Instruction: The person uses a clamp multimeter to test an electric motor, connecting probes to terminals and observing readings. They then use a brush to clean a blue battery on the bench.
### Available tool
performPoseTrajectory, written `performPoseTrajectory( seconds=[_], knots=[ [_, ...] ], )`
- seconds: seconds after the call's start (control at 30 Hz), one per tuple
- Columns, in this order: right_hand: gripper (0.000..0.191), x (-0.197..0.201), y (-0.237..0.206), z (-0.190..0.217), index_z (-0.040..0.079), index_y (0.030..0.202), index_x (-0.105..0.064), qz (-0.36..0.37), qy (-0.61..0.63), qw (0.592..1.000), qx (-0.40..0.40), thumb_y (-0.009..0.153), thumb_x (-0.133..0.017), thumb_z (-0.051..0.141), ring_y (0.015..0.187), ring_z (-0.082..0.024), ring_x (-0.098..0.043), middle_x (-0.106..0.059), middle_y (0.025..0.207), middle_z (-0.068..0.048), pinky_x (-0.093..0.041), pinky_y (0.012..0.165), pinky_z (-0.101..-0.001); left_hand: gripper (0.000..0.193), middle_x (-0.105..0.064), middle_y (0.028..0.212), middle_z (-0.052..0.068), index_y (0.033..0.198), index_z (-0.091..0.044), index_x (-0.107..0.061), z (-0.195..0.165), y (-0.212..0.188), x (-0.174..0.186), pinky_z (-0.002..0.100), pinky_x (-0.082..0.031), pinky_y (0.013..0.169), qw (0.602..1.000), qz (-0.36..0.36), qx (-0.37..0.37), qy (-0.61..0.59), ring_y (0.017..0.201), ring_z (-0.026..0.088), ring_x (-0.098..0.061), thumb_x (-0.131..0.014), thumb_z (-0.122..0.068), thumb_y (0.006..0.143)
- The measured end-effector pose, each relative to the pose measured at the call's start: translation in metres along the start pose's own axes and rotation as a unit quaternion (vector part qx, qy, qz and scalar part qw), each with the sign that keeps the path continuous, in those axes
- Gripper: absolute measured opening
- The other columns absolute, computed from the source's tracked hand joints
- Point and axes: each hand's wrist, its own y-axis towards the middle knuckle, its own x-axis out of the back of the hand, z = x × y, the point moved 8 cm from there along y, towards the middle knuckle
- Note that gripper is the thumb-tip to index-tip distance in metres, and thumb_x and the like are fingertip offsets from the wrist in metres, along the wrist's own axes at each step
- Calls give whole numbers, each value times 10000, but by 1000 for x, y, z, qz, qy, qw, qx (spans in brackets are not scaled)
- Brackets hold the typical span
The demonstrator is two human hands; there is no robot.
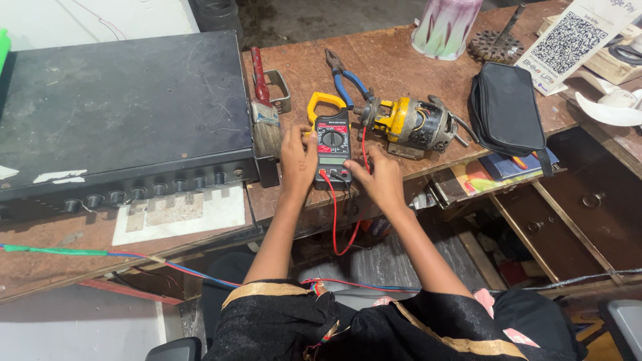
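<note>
A yellow and black clamp meter (331,139) lies on the wooden workbench (394,63), its jaw pointing away from me. My left hand (297,159) rests against the meter's left side, fingers curled at its edge. My right hand (376,175) is at the meter's lower right, fingers on the red probe lead (336,220) where it enters the meter. The red lead loops down below the bench edge. A small yellow electric motor (409,124) lies just right of the meter.
A large black metal box (120,107) with a row of knobs fills the left. A paintbrush (265,117), blue-handled pliers (346,78), a black pouch (506,107), a gear (495,45) and a cup (445,27) lie around. An open drawer (575,220) is at right.
</note>
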Motion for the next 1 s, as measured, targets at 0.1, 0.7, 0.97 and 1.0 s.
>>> performPoseTrajectory(
  seconds=[0.1,0.7,0.97,1.0],
  knots=[
    [325,1,4,-2,56,1067,-701,3,-66,997,46,931,-736,349,789,-408,-697,-716,826,-207,-530,698,-500,188,-570,1083,171,1141,10,-615,5,-8,-2,356,-626,745,996,39,13,-79,959,279,-671,-593,-101,991],
    [395,-5,-17,-4,76,1245,-703,99,-186,971,110,858,-625,71,744,-416,-680,-708,849,-222,-533,704,-525,367,-558,1279,174,1322,-64,-569,-31,-45,13,479,-412,1060,996,60,-67,9,1184,384,-513,-586,-54,956],
    [323,1,-10,-16,81,1169,-716,78,-141,985,69,854,-653,106,820,-427,-675,-705,877,-235,-522,750,-533,411,-536,1251,188,1332,-51,-560,-42,-47,19,491,-400,1049,996,69,-50,-2,1192,399,-502,-610,-38,924],
    [329,5,-9,-13,77,1168,-713,57,-113,989,78,844,-660,107,829,-427,-674,-711,910,-231,-520,746,-528,416,-534,1253,190,1332,-45,-561,-44,-46,19,493,-398,1049,996,69,-49,-6,1195,400,-501,-609,-30,919]
  ],
)
